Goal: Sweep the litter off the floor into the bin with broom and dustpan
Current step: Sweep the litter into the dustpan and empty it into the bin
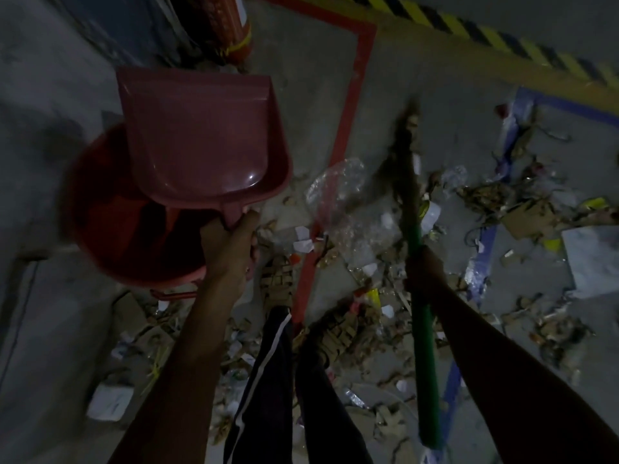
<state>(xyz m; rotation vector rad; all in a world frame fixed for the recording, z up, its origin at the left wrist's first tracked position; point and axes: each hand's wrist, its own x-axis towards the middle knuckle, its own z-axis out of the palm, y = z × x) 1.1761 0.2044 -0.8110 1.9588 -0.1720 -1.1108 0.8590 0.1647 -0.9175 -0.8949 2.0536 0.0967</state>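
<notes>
Litter [365,229] lies thick across the concrete floor [418,78], from six o'clock through the centre and out to three o'clock: torn cardboard, white paper scraps, clear plastic film, all in dim light. Over at nine o'clock sits the red bin [110,229], round and open-mouthed, and right above it hangs the pink dustpan [201,135], its scoop tilted up toward eleven o'clock and showing nothing inside. Left hand [231,249] has fingers wrapped tight round the dustpan's short handle, just at the bin's rim. At twelve o'clock, a red fire extinguisher [231,28] stands against the wall. A red floor line [348,105] runs down the middle, straight between two sandalled feet; the left sandal [278,279] is planted in the scraps, dark striped trousers [264,380] below it at six. Moving right, the broom [417,262] with its green stick slants from five o'clock up to one o'clock, dark bristle head blurred above the rubbish. Right hand [425,272] clamps the stick mid-length, fist closed. Blue tape [482,249] crosses the mess at three o'clock, and yellow-black hazard striping [502,38] runs along the top right edge.
</notes>
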